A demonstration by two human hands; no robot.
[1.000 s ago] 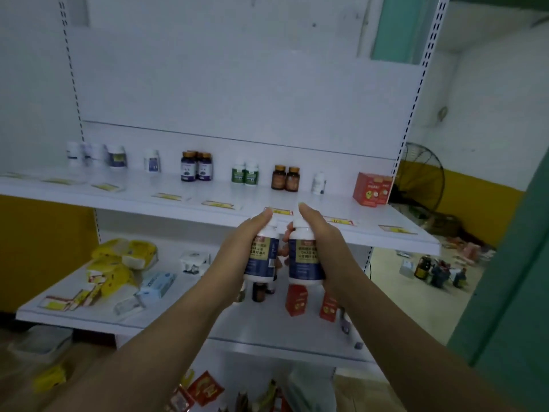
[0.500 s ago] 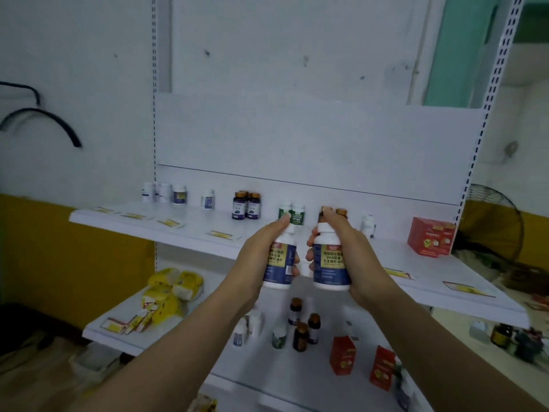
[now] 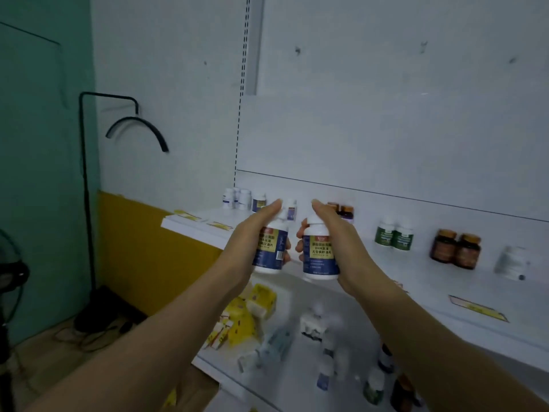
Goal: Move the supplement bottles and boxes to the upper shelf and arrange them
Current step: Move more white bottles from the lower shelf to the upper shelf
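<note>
Your left hand [image 3: 252, 242] grips the left bottle [image 3: 271, 248], white with a blue label, and your right hand [image 3: 335, 233] grips the right bottle [image 3: 319, 251] of the same kind. Both are upright in the air, side by side, just in front of the upper shelf [image 3: 416, 281]. They look like rigid plastic, probably light, and the smooth labels may slip. Hold each one around the middle of its body, not by the cap, and set it down flat on its base.
</note>
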